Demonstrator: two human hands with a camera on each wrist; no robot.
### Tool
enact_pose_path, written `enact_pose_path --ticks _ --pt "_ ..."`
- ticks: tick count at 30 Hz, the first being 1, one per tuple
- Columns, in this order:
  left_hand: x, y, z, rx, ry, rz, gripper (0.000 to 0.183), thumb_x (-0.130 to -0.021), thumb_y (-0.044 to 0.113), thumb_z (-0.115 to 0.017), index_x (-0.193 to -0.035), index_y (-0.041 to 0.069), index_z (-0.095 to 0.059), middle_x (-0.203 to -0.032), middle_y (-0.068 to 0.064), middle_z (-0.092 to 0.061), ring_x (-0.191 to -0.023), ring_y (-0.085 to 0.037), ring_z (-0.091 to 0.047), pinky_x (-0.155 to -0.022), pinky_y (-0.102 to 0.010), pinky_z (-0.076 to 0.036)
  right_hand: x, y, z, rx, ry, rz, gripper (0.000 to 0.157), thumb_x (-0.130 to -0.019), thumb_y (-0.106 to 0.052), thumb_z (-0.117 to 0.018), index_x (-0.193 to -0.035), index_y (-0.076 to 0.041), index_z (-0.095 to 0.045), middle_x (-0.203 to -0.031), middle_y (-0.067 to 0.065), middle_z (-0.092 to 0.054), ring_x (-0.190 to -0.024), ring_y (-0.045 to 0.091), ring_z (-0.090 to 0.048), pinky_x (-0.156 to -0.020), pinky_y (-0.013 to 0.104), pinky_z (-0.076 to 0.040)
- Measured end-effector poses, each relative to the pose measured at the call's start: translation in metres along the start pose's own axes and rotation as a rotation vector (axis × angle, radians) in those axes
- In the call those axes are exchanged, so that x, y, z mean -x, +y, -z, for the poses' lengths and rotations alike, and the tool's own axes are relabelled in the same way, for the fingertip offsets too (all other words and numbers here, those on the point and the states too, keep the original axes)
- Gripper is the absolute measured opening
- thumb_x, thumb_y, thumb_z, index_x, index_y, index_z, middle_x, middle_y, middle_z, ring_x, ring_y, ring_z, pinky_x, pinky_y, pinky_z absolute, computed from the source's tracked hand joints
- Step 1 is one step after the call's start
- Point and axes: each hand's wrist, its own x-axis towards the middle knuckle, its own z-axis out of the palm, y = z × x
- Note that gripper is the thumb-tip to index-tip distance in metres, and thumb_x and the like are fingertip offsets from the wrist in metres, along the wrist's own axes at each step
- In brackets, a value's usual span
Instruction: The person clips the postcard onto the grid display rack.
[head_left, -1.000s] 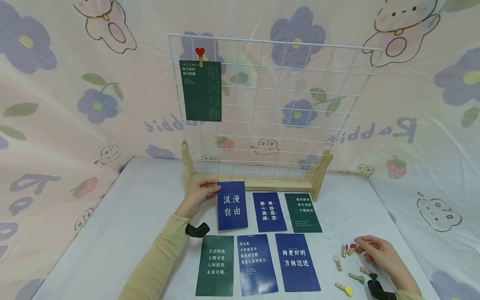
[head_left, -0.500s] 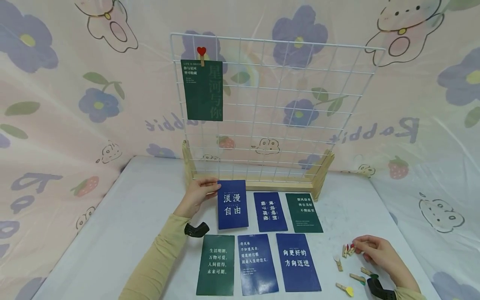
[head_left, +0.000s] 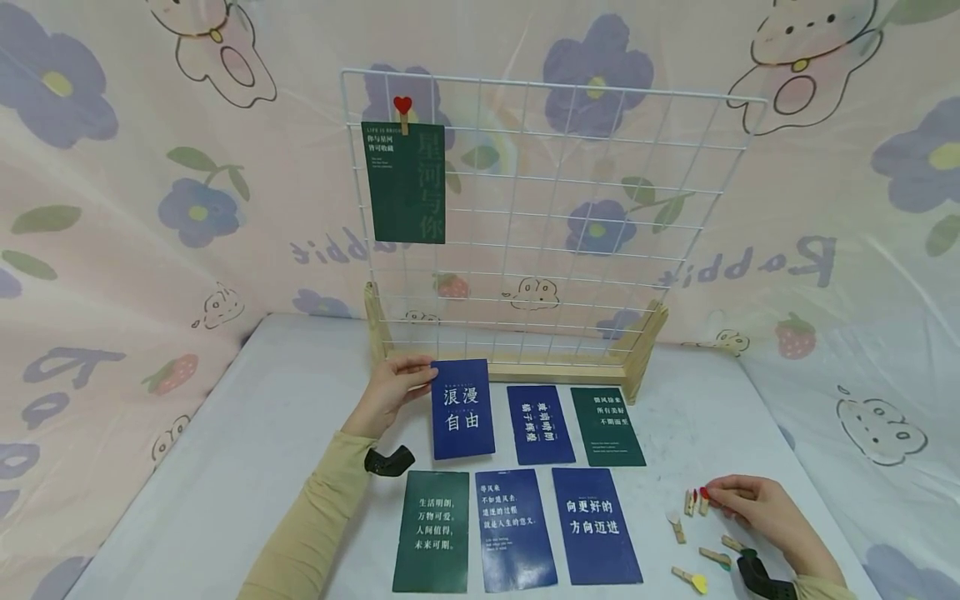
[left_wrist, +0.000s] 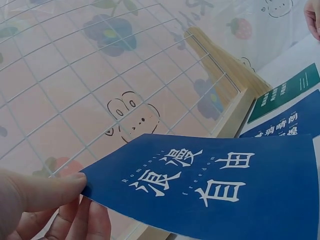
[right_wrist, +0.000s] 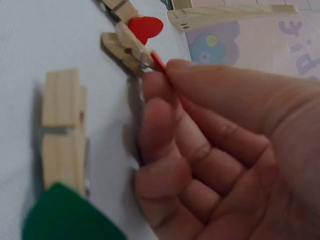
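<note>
My left hand [head_left: 393, 396] pinches the upper left corner of a blue card [head_left: 462, 410] with white lettering, thumb on its face. The card tilts up in front of the wire grid. At the right, my right hand [head_left: 765, 508] pinches a small wooden clothespin [right_wrist: 127, 47] by its red heart end between thumb and index finger; the other fingers are curled beneath. A second red-heart clothespin [right_wrist: 145, 27] lies just beyond it. Closer in the right wrist view lies a clothespin with a green heart [right_wrist: 62, 125].
A white wire grid [head_left: 555, 179] stands in a wooden base [head_left: 510, 369]. On its upper left hangs a green card [head_left: 405, 187] under a red-heart clothespin [head_left: 403, 112]. Several blue and green cards [head_left: 600, 525] lie on the white table. Other clothespins, one yellow-hearted [head_left: 692, 580], lie at right.
The red-heart clothespin in my right fingers has turned from slanted to more upright. My left hand and its blue card have shifted slightly left.
</note>
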Motion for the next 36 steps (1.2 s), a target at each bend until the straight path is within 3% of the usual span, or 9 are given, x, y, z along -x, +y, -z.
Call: enact_pose_path --ticks 12,17,22,26,31,36 --pt "0.002 -0.009 0.0 0.029 -0.019 -0.004 0.03 -0.087 -0.004 -0.066 -0.116 -0.008 -0.06 -0.09 -0.005 -0.063 -0.078 -0.011 -0.062 -0.075 -0.027 -0.056 0.008 0.005 0.003 0.0 -0.034 -0.008 0.032 -0.091 -0.023 -0.067 -0.105 0.005 -0.066 -0.086 0.003 -0.066 -0.074 0.019 -0.054 -0.059 0.029 -0.048" --pt "0.002 -0.01 0.001 0.048 -0.019 0.006 0.031 -0.087 -0.004 -0.066 -0.117 -0.008 -0.059 -0.09 -0.006 -0.064 -0.078 -0.012 -0.063 -0.076 -0.028 -0.056 0.01 -0.004 0.009 0.012 -0.08 0.073 0.028 -0.094 -0.019 -0.062 -0.105 0.006 -0.061 -0.092 0.006 -0.066 -0.077 0.019 -0.056 -0.063 0.029 -0.05" --pt "0.001 -0.008 0.002 0.047 -0.021 0.009 0.032 -0.088 0.0 -0.067 -0.118 -0.007 -0.059 -0.091 -0.004 -0.065 -0.079 -0.011 -0.063 -0.083 -0.032 -0.054 0.006 -0.017 0.014 -0.003 -0.061 0.138 0.029 -0.097 -0.019 -0.058 -0.108 0.007 -0.057 -0.1 0.01 -0.065 -0.083 0.02 -0.058 -0.069 0.03 -0.053" --pt "0.001 -0.006 0.003 0.051 -0.033 -0.004 0.032 -0.09 -0.002 -0.064 -0.121 -0.007 -0.057 -0.094 -0.006 -0.065 -0.081 -0.011 -0.063 -0.089 -0.037 -0.052 0.001 -0.028 0.015 -0.042 -0.069 0.241 0.028 -0.098 -0.019 -0.057 -0.109 0.007 -0.055 -0.107 0.015 -0.064 -0.088 0.021 -0.061 -0.073 0.032 -0.054" --pt "0.001 -0.002 0.005 0.058 -0.04 -0.024 0.032 -0.091 -0.001 -0.062 -0.122 -0.008 -0.055 -0.1 -0.008 -0.063 -0.085 -0.011 -0.063 -0.087 -0.032 -0.053 -0.006 -0.05 0.015 -0.103 -0.107 0.374 0.026 -0.098 -0.018 -0.057 -0.107 0.006 -0.054 -0.107 0.018 -0.065 -0.092 0.027 -0.063 -0.078 0.033 -0.055" --pt "-0.002 0.0 0.004 0.079 -0.026 -0.012 0.031 -0.091 -0.002 -0.063 -0.12 -0.007 -0.056 -0.099 -0.007 -0.063 -0.084 -0.011 -0.063 -0.083 -0.027 -0.054 -0.013 -0.076 0.012 -0.127 -0.119 0.433 0.027 -0.098 -0.02 -0.057 -0.106 0.006 -0.053 -0.106 0.019 -0.066 -0.095 0.031 -0.063 -0.079 0.034 -0.055"
